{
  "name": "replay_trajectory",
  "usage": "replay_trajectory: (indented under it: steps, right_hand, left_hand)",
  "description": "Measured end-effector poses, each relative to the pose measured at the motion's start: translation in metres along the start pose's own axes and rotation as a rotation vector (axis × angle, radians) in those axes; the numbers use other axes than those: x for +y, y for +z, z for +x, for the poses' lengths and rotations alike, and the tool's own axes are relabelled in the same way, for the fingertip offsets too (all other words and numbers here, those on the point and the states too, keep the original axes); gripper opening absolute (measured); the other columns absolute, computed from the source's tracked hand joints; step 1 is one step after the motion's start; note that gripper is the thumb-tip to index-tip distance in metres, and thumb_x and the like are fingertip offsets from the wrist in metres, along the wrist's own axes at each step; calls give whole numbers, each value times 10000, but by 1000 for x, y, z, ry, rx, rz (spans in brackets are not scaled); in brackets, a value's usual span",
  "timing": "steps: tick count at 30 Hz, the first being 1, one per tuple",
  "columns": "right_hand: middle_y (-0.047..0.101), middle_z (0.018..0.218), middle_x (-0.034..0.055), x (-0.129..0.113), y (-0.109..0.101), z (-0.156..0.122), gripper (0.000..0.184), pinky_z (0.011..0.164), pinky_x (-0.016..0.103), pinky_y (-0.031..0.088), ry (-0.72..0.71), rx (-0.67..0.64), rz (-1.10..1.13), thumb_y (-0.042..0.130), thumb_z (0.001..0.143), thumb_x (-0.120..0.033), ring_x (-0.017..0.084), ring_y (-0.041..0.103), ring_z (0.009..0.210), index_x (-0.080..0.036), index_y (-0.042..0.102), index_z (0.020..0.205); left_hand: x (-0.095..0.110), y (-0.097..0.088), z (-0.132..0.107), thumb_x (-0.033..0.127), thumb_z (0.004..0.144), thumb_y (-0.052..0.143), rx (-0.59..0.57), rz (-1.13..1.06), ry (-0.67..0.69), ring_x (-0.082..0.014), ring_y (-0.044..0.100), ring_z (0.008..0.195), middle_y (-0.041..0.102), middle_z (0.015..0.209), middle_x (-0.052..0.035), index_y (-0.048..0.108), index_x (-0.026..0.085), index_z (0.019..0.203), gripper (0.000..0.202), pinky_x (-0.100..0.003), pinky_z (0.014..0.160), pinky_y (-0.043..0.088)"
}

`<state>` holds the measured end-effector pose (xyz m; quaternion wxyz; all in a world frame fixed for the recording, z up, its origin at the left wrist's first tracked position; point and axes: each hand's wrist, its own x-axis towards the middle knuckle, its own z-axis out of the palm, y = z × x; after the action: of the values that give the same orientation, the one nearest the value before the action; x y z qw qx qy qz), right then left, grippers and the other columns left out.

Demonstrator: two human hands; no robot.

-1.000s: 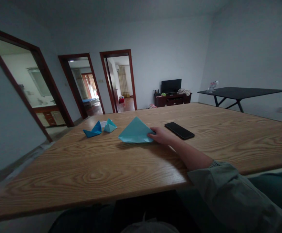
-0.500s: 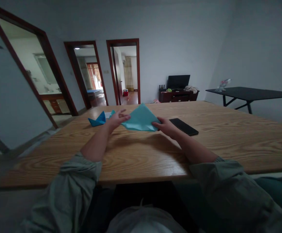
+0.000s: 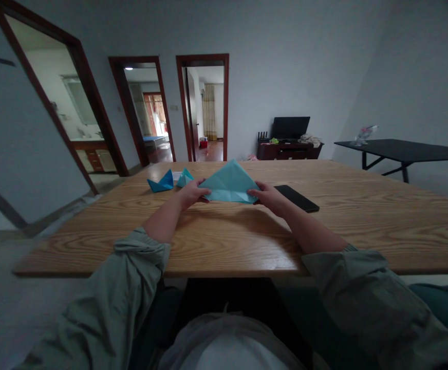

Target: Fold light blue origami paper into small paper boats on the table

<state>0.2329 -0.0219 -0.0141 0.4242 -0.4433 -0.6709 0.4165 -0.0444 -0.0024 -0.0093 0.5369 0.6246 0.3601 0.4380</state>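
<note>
A light-blue folded sheet of paper (image 3: 229,182), triangular with its point upward, is held up over the table between both hands. My left hand (image 3: 193,195) pinches its left corner, thumb on the near face. At the right corner, my right hand (image 3: 264,195) grips it the same way, the fingers behind mostly hidden by the paper. Left of my left hand, a darker blue folded paper boat (image 3: 161,182) stands on the table. Beside it is a smaller light-blue paper boat (image 3: 184,178), partly behind the hand.
A black phone (image 3: 296,198) lies flat on the wooden table (image 3: 231,241), just right of my right hand. Something white and flat (image 3: 176,176) lies behind the paper boats. Farther off stand a black table (image 3: 397,149) and a TV (image 3: 291,128) on a dark cabinet.
My left hand, raised with fingers spread at the paper's left side, has closed on that corner. The paper now faces me more squarely. The whole view has shifted slightly.
</note>
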Motion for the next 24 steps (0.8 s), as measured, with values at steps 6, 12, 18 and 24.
replay_trajectory:
  steps: [6, 12, 18, 24]
  right_hand:
    - [613, 800, 34, 4, -2, 1, 293, 576, 210, 442, -32, -42, -132, 580, 768, -352, 119, 526, 677, -141, 617, 967]
    - [634, 819, 39, 11, -3, 5, 305, 587, 204, 439, -54, -3, -234, 548, 806, -366, 118, 524, 672, -145, 631, 999]
    - [634, 826, 41, 14, -3, 6, 267, 570, 205, 446, -40, -29, -223, 537, 799, -310, 123, 532, 669, -159, 618, 1003]
    - [640, 816, 41, 16, -4, 6, 254, 560, 200, 445, -1, -29, -299, 537, 799, -317, 117, 536, 642, -168, 623, 986]
  left_hand:
    - [-2, -2, 4, 229, 600, 756, 106, -17, 65, -148, 602, 729, 615, 956, -61, 513, 197, 1140, 593, -264, 592, 509]
    - [-5, -4, 10, 225, 574, 770, 181, -42, 182, -123, 589, 733, 627, 878, -30, 579, 166, 1049, 515, -257, 664, 485]
    - [-2, 0, 8, 217, 583, 756, 193, -129, 263, -113, 590, 761, 644, 915, -39, 616, 144, 989, 435, -252, 702, 476]
    - [5, 4, 3, 275, 597, 763, 266, -121, 234, -125, 594, 752, 650, 928, -46, 618, 152, 1001, 446, -248, 661, 489]
